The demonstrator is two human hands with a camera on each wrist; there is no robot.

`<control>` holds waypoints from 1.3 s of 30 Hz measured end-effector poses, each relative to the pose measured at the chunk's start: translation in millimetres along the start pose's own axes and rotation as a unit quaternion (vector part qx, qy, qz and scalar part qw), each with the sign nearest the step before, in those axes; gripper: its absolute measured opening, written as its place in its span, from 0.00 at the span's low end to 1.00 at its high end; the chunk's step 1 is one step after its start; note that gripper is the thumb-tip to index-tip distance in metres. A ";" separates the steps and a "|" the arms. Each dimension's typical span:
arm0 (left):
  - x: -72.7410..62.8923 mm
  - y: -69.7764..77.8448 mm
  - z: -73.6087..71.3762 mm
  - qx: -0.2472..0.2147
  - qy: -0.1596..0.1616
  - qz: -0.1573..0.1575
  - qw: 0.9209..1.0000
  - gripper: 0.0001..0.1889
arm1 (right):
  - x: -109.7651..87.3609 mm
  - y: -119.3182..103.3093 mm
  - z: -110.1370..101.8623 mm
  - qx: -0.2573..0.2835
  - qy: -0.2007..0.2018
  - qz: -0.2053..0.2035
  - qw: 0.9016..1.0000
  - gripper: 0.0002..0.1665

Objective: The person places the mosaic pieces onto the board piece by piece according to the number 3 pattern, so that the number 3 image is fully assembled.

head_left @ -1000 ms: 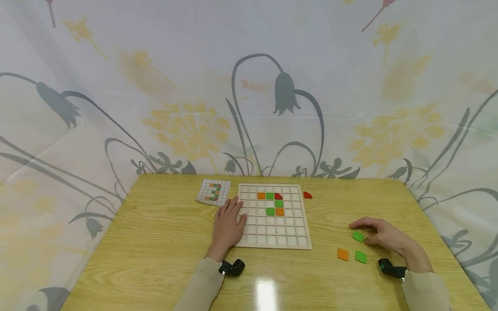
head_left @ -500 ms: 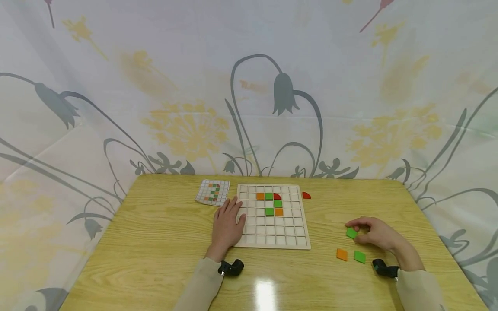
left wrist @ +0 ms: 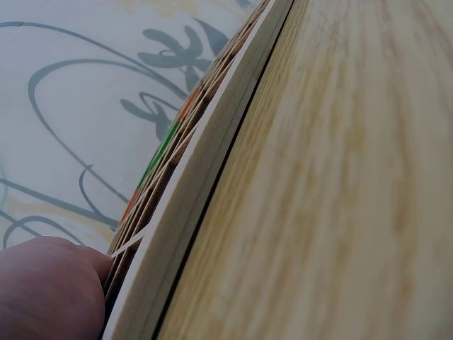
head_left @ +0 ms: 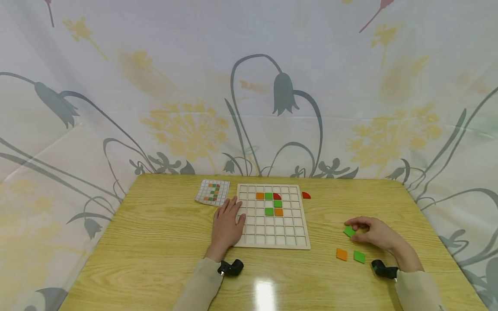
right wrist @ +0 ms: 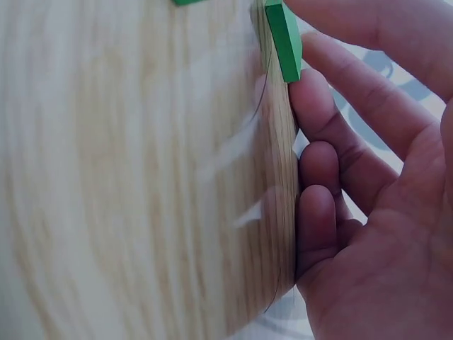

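Note:
My left hand [head_left: 227, 226] rests with spread fingers along the left side of a pale wooden grid board [head_left: 272, 231]. In the left wrist view a thumb [left wrist: 53, 290] lies at the edge of that board. Several tiles sit in the board's cells, among them an orange square [head_left: 260, 196], a green square [head_left: 277, 203] and a red quarter-circle [head_left: 276, 196]. At the right of the table, my right hand [head_left: 377, 235] pinches a green square tile [head_left: 349, 231] between thumb and fingers. The right wrist view shows this tile tilted, close over the tabletop, its top end cut off.
Nearer me than the right hand lie a loose orange tile [head_left: 341, 255] and another green tile [head_left: 359, 257]. Just off the board's far right corner is a loose red quarter-circle [head_left: 306, 195]. A printed pattern card [head_left: 204, 190] lies left of the board. A patterned curtain [head_left: 175, 86] stands behind the table.
My right hand has closed on the green tile and shifted it slightly left and away from me. The left hand stays in place on the board.

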State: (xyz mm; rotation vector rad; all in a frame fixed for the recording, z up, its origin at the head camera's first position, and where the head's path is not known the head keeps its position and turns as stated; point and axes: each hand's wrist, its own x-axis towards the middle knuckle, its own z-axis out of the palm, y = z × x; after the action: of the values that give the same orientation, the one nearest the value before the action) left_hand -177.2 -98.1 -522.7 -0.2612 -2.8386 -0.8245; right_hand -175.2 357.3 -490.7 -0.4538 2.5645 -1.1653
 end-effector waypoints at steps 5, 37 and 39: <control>-0.3 0.3 0.3 0.001 0.000 -0.002 1.000 0.24 | -0.5 -1.0 0.9 -0.004 0.002 -0.006 1.000 0.25; 1.7 -0.5 0.8 0.012 -0.005 -0.003 1.000 0.24 | -5.5 -1.5 -1.5 0.037 0.041 0.007 0.998 0.16; 1.7 -0.4 0.4 0.013 -0.006 -0.004 1.000 0.24 | -4.5 -2.3 -3.4 0.032 0.039 0.005 0.999 0.17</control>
State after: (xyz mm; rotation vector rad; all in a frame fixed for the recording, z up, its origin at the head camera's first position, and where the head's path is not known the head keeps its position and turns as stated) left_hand -179.0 -98.0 -522.9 -0.2528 -2.8604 -0.7899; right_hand -172.0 359.9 -486.2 -0.3870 2.5837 -1.2820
